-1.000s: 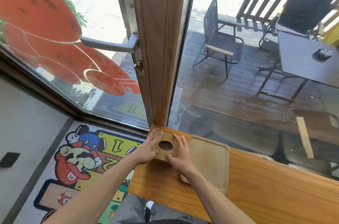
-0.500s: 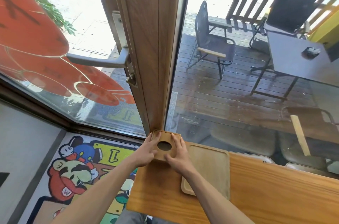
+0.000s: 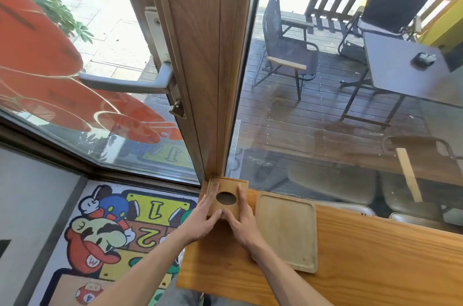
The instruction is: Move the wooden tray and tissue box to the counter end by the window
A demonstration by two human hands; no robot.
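Note:
A square wooden tissue box [image 3: 227, 189] with a round hole in its lid stands in the far left corner of the wooden counter [image 3: 363, 263], against the window frame. My left hand [image 3: 203, 218] lies on its left side and my right hand [image 3: 241, 220] on its right side, fingers flat on the lid and thumbs at the near face. The pale wooden tray [image 3: 286, 230] lies flat on the counter just to the right of the box, close to the window glass, touched by neither hand.
A wooden window post [image 3: 208, 67] rises behind the box, with a metal door handle [image 3: 130, 82] to its left. Glass runs along the counter's far edge. The counter's left end drops to a cartoon floor mat [image 3: 105, 230]. Chairs and a table stand outside.
Both hands have slid the tissue box a little farther into the corner by the window post. The tray has stayed where it lies.

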